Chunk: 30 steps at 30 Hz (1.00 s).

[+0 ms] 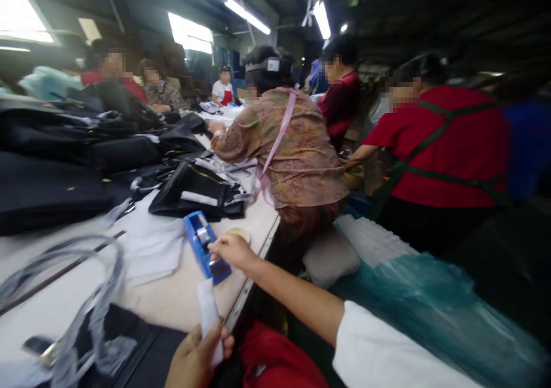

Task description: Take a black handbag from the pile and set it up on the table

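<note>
We are cataloguing, largest first. A long pale worktable [172, 302] is running away from us, edged in metal. Heaps of black bags [64, 164] are piling up along its far left side, and one black bag [193, 196] is lying open near the middle. Co-workers are standing along the right edge: one in a patterned top [297, 152], two in red [447, 147]. A teal plastic sheet [430, 302] is bunching at lower right. Clear plastic wrap [81, 302] is curling over the table at lower left. A blue tape dispenser [204, 247] is sitting on the table near its edge. Our right hand [230, 250] is reaching onto the dispenser, fingers curled at its top; we cannot tell how firmly. Our left hand [196, 359] is pinching a white strip [209, 313], which is standing upright just below the dispenser.
</note>
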{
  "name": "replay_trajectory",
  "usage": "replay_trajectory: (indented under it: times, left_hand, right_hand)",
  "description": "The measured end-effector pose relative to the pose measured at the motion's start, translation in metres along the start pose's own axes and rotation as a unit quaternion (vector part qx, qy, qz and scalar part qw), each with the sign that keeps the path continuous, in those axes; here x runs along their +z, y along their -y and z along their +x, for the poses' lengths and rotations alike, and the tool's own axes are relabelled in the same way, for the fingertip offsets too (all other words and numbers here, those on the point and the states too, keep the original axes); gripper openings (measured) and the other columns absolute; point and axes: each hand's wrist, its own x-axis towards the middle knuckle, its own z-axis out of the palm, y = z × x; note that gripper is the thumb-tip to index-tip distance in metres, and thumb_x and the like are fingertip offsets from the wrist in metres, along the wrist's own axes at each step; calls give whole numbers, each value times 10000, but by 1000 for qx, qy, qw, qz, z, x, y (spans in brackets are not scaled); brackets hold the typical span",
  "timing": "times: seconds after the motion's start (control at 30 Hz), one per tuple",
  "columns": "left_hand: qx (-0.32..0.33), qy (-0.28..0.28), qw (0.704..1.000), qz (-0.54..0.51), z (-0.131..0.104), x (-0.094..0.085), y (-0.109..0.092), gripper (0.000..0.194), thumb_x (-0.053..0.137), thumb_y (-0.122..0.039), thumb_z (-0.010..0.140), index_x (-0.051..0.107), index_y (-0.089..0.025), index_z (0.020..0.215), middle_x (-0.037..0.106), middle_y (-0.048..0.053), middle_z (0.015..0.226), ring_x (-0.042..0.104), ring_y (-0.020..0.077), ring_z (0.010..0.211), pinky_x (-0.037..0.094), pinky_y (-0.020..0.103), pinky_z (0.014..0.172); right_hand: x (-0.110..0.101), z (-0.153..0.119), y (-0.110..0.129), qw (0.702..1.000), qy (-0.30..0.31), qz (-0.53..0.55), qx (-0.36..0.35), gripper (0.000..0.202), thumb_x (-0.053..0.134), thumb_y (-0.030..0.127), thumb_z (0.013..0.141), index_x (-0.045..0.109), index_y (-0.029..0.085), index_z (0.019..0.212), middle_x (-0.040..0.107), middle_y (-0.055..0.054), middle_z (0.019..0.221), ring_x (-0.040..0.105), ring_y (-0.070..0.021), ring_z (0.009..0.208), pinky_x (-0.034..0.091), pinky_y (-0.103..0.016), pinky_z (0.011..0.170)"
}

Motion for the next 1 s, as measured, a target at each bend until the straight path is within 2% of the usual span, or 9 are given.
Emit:
replay_trajectory:
  times: [0.13,0.27,0.53,0.77,0.9,1.0]
  left_hand:
    - [28,-8,1000,5,-2,3,2,324,730,-411,729,621,-111,780,646,57,661,563,121,547,430,208,524]
    - [32,-5,999,-9,1,2,5,294,690,-395,767,601,-115,777,644,58,662,553,112,539,408,202,524]
    - [16,-10,1000,-17,2,1,5,293,699,-383,758,595,-110,780,639,53,644,545,108,523,405,200,522]
    - [7,-15,1000,-17,1,3,3,299,698,-390,754,583,-114,764,638,58,622,538,109,519,398,193,513]
    - [6,-17,1000,-18,2,2,3,292,690,-386,756,587,-113,770,641,63,629,546,114,524,412,201,522]
    - [14,-14,1000,-20,1,4,1,282,695,-378,753,598,-115,782,641,60,635,547,113,526,415,202,522]
  right_hand:
    - [-3,-3,2,996,62,64,32,209,594,282,833,578,138,683,597,11,616,435,-47,467,302,-154,427]
    - [-2,-16,-7,987,96,108,77,187,593,291,825,540,142,726,562,25,605,370,-36,408,259,-152,371]
    - [-1,-30,-21,980,85,130,126,146,619,265,795,574,129,770,538,31,590,353,-28,402,282,-142,366]
    - [0,-32,-31,978,92,124,142,145,532,260,846,585,127,821,498,38,598,342,-32,413,337,-148,396]
    - [0,-28,-32,981,96,100,134,139,501,243,852,586,134,829,492,39,603,340,-36,412,369,-165,420]
    - [-1,-24,-37,989,84,61,105,126,526,221,829,575,140,745,502,34,580,369,-46,410,355,-171,418]
